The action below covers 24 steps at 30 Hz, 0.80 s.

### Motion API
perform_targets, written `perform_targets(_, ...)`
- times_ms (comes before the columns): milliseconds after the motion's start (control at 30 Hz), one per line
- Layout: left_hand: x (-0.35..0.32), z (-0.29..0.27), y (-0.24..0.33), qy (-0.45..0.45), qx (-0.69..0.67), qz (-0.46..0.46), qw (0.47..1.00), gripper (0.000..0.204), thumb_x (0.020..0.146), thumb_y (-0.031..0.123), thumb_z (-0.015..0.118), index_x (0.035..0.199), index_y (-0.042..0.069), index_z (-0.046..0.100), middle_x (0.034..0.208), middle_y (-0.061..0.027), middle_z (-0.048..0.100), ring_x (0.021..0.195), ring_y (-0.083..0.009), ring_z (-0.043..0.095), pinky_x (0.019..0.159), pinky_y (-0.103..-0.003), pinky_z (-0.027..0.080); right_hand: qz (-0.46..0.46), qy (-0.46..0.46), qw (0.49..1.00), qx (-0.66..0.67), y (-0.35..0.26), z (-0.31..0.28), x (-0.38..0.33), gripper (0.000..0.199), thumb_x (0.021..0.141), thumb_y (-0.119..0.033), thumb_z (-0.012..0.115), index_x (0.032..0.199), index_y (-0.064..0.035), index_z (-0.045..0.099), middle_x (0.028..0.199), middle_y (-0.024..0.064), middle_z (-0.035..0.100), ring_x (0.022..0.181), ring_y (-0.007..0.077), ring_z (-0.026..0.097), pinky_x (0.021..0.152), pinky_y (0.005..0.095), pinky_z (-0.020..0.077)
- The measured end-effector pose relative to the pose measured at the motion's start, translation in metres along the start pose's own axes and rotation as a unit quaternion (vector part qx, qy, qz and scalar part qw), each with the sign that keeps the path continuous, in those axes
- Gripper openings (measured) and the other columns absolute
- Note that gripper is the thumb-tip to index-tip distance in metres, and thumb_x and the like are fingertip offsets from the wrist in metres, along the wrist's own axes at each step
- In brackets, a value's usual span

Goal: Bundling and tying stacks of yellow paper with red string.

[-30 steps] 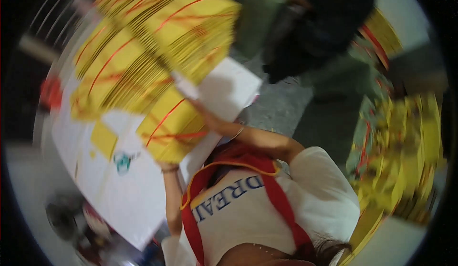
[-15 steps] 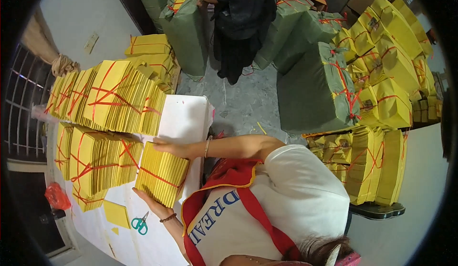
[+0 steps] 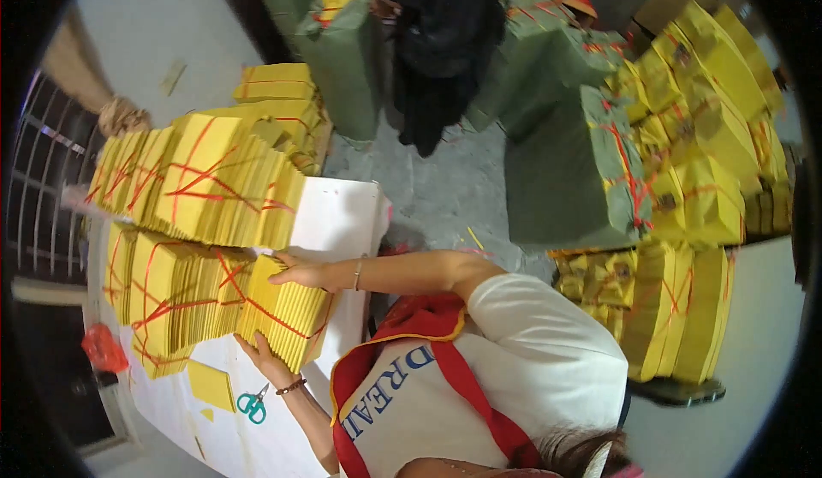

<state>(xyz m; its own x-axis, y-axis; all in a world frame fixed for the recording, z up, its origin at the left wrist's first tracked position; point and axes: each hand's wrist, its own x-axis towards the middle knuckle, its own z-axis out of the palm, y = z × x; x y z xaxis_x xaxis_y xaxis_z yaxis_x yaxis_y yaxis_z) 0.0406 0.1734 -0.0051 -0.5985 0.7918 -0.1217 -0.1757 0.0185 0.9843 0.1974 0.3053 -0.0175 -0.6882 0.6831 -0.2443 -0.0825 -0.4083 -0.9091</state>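
Bundles of yellow paper fill the white desk (image 3: 342,212), and the one in hand is a bundle (image 3: 287,311) tied with crossing red string, lying at the near end of a row of like bundles (image 3: 175,294). Its long axis runs from the upper left down toward the lower right, with the ribbed paper edges facing up. The left hand (image 3: 261,354) presses open against its lower end, fingers spread on the paper; the right hand (image 3: 300,271) lies flat on its upper end, also with fingers apart, so the bundle sits squeezed between both palms rather than gripped in a fist. A second row of bundles (image 3: 201,178) stands farther back on the desk. Green-handled scissors (image 3: 252,406) lie on the desk just below the left hand, beside a loose yellow sheet (image 3: 211,385). A red plastic scrap (image 3: 103,348) sits at the desk's left edge. Beyond the desk is a grey concrete floor (image 3: 445,195), with green wrapped packs (image 3: 561,178) and more yellow stacks (image 3: 685,307) to the right. A person in dark clothes (image 3: 445,41) stands at the top.
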Motion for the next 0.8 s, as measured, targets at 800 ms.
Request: perform_targets(800,-0.017,0.004,-0.028,0.048,-0.135,0.172,0.975,0.057,0.089,0.049,0.022,0.127,0.006,0.028,0.129,-0.0108,0.033,0.116,-0.0227,0.036,0.097,-0.037,0.029,-0.062,-0.075,0.980,0.172,0.021,-0.024,-0.002,0.041,0.091,-0.038,0.030,0.121,-0.0123,0.040,0.121,-0.0001,0.042,0.115,0.0116,0.035,0.098,0.0271,0.0239)
